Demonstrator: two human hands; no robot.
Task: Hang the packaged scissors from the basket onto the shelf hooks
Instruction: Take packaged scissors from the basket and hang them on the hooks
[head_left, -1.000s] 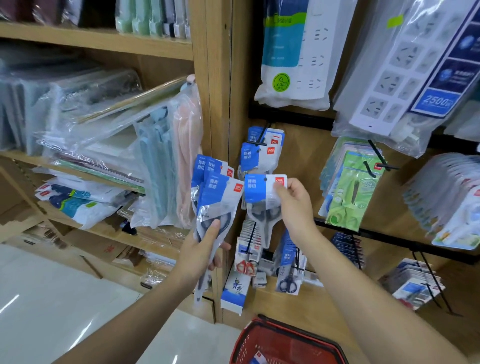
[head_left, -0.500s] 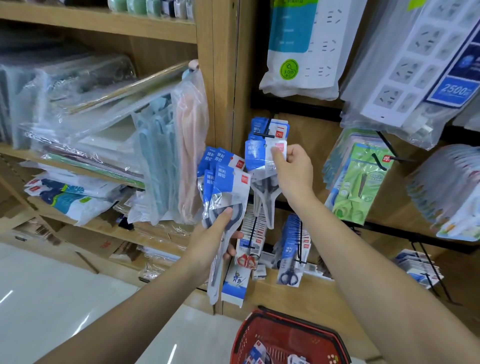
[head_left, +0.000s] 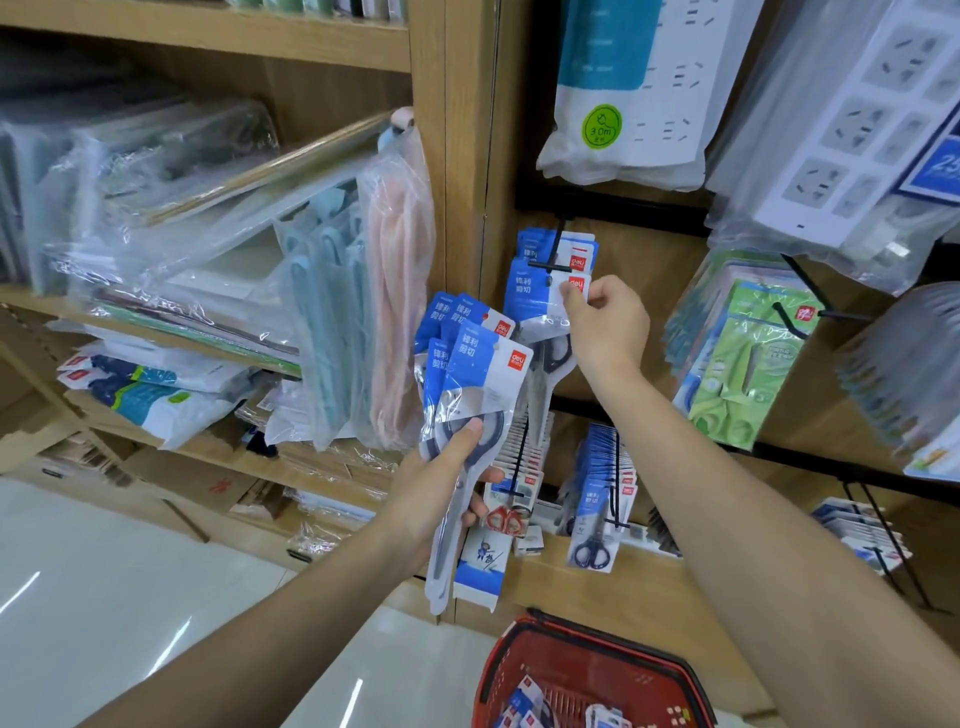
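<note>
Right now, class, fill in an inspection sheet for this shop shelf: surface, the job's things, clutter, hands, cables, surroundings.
Surface: wooden display panel with black hooks.
Job's things: one scissors pack at the upper hook, where another pack already hangs; a fan of scissors packs waiting; more in the red basket below.
Clutter: plastic-wrapped goods piled on the left shelves.
Hands: right hand pinches the pack's top corner; left hand grips the fan by the scissor handles.
Cables: nothing seen loose; packaged power strips hang above.
Surroundings: green scissors packs to the right, glossy pale floor.
</note>
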